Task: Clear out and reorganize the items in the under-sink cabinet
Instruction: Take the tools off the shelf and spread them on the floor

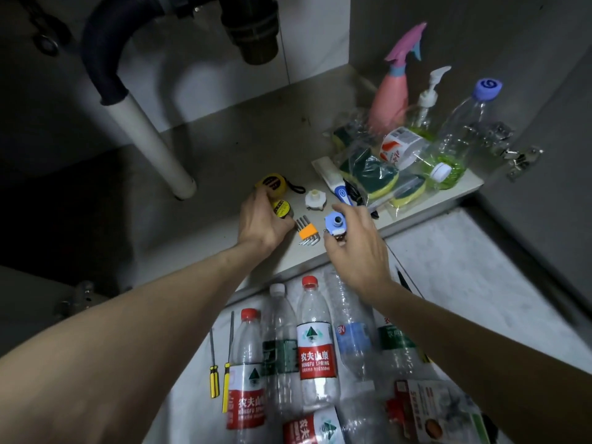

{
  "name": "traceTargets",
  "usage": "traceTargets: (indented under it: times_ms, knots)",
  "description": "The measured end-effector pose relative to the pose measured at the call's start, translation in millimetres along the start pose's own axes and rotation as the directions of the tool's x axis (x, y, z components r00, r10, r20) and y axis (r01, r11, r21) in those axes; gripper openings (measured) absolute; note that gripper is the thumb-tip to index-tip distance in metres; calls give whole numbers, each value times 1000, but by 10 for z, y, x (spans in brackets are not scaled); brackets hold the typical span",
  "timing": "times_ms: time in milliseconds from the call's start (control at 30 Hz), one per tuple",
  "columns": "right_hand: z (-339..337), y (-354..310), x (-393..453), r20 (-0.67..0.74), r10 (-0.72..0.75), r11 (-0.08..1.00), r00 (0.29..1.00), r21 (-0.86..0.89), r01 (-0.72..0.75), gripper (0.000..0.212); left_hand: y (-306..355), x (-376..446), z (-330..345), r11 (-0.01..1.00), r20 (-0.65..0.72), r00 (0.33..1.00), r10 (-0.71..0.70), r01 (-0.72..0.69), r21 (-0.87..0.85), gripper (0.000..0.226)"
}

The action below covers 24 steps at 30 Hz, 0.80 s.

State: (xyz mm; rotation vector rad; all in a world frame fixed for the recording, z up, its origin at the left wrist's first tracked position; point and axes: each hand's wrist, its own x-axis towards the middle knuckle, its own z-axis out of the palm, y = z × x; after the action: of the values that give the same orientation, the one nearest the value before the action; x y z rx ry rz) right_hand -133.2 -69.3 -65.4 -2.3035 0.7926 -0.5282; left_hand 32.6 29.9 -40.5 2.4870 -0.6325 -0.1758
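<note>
1. The left hand (261, 221) is gripping a yellow tape roll (281, 209) on the cabinet floor (205, 155), beside the hex key set (307, 231)
2. The right hand (355, 248) is grasping a blue fitting (334, 221) just above the floor's front edge

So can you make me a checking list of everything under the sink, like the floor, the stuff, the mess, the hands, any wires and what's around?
Surface: grey cabinet floor, some specks, left part bare.
Job's things: yellow tape measure, hex key set in orange holder, white plastic fitting, blue fitting.
Clutter: bagged sponges, pink spray bottle, pump bottle, tipped bottles; empty water bottles and two screwdrivers on the floor outside.
Grips: left hand closed on a small yellow-and-black round item; right hand holds the blue fitting.
Cables: nothing seen.
Surroundings: drain pipe, black trap, door hinge.
</note>
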Motion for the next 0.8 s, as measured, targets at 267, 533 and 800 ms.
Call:
traceTargets:
  times_ms: [267,533,800]
  knots:
    - [-327,104,-1135,-89,310,940,947,175,-291,38,199,-1302,-105,961,156,977,-147,178,-210,37]
    - [-926,437,-2683,109,445,893,889,24,-450,30,279,-3250,87,987,316,948,39,13,-161,37]
    - [-1078,546,-3994,292,470,874,833,-22,-486,22,-502,-4500,274,985,455,878,-146,87,149,40]
